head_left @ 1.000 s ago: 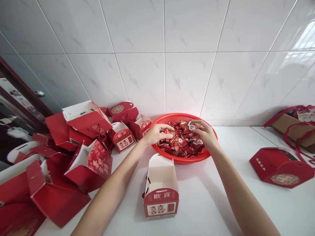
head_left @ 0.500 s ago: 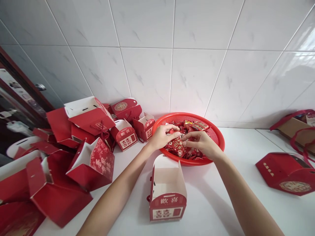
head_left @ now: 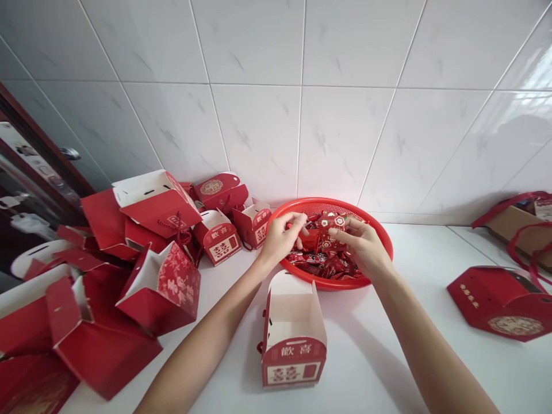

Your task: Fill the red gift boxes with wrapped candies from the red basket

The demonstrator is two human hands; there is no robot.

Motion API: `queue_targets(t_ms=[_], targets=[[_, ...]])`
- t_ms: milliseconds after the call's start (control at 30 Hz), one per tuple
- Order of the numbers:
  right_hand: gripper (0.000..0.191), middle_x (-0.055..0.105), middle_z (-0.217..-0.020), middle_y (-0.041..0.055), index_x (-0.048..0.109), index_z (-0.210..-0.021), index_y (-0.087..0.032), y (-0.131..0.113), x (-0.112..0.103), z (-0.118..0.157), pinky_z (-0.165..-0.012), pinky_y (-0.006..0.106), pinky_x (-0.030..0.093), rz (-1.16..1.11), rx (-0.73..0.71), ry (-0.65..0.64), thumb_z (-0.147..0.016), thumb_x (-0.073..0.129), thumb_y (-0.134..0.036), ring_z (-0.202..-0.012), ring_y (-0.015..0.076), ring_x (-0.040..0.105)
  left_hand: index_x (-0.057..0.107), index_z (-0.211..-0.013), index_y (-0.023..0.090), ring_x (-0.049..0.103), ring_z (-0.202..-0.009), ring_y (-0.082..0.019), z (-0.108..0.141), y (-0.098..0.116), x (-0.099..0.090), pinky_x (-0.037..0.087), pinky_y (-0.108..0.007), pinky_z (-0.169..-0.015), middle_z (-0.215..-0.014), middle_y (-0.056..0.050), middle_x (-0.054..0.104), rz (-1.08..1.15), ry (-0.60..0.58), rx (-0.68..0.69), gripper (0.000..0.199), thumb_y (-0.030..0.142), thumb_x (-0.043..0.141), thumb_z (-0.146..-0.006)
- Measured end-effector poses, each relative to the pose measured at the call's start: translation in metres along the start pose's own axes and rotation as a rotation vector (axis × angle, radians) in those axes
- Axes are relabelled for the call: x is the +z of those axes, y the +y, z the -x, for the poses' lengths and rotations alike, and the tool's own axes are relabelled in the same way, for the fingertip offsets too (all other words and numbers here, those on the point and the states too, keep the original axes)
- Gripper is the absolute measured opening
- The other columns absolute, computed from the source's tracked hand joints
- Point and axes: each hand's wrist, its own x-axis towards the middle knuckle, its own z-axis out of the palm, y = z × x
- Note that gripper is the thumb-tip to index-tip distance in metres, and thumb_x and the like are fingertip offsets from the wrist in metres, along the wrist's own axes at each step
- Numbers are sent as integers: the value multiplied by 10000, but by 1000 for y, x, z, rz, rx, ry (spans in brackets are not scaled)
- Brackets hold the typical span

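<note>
Over the red plastic basket (head_left: 385,248), my right hand (head_left: 363,244) grips a red patterned packet (head_left: 333,231) between thumb and fingers. At the basket's left side, my left hand (head_left: 282,237) has its fingers curled together round a small plain red packet (head_left: 309,240), which touches the patterned one. Several red wrapped sweets (head_left: 332,268) lie in the basket under both hands. In front of the basket stands a red and white box (head_left: 294,368) with its top open and nothing visible inside.
Many red gift boxes (head_left: 161,213) are heaped at the left, with smaller ones (head_left: 219,244) beside the basket. A red box (head_left: 502,302) and a brown carton with red ribbon (head_left: 520,229) stand at the right. White tiles rise behind; a dark door frame is at far left.
The patterned packet has been lifted and turned in my right hand. My left hand has closed on a small red packet. A yellow-marked packet at the basket's back is now hidden.
</note>
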Motion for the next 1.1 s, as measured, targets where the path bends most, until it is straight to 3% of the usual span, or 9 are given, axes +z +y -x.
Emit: queue_targets(t_ms=[133, 233, 433, 600, 700, 933, 1100], targets=[[357, 792, -914, 34, 734, -842, -237, -1, 8, 1, -881, 423, 584, -119, -21, 74, -607, 954, -392, -922, 262, 735, 701, -836, 172, 560, -494, -97, 7, 8, 7, 445, -237, -496, -761, 2, 680, -17, -241, -58, 408, 576, 753, -817], [372, 791, -927, 38, 740, -850, -237, -3, 13, 3, -870, 405, 582, -158, -22, 84, -590, 956, -392, -954, 269, 726, 709, -835, 173, 548, -516, -104, 10, 11, 11, 444, -241, -507, -728, 5, 672, -33, -303, -47, 343, 514, 751, -824], [378, 707, -775, 9, 713, -740, -217, -12, 0, 4, -710, 311, 523, 33, -61, 71, -667, 924, -521, -740, 177, 636, 731, -895, 167, 546, -502, -96, 9, 16, 3, 470, -256, -527, -814, -12, 694, -10, -174, 10, 279, 439, 734, -832], [342, 696, -798, 8, 760, -802, -211, -13, -8, 5, -737, 296, 490, 214, -154, -2, -760, 874, -531, -762, 160, 611, 717, -809, 177, 536, -501, -105, 10, 23, -3, 455, -251, -537, -621, 30, 604, 17, -147, 63, 265, 439, 726, -848], [314, 707, -779, 7, 766, -784, -220, -13, -4, 5, -737, 312, 502, 190, -189, -25, -772, 861, -519, -749, 170, 620, 719, -784, 183, 535, -503, -105, 12, 26, -2, 445, -250, -556, -562, 41, 583, 50, -129, 59, 256, 431, 732, -850], [324, 723, -741, 15, 730, -707, -237, -14, 8, 8, -742, 367, 572, -63, -97, 9, -664, 910, -503, -736, 208, 671, 671, -667, 186, 512, -478, -90, 14, 24, 8, 421, -259, -546, -568, 43, 578, 289, -61, -48, 291, 434, 782, -772], [372, 695, -701, 14, 729, -705, -219, -13, -1, 4, -592, 313, 541, -26, -67, 104, -643, 927, -527, -647, 175, 622, 689, -912, 180, 577, -561, -118, 8, 21, 2, 445, -253, -560, -732, -6, 694, 425, -58, -219, 356, 509, 726, -782]])
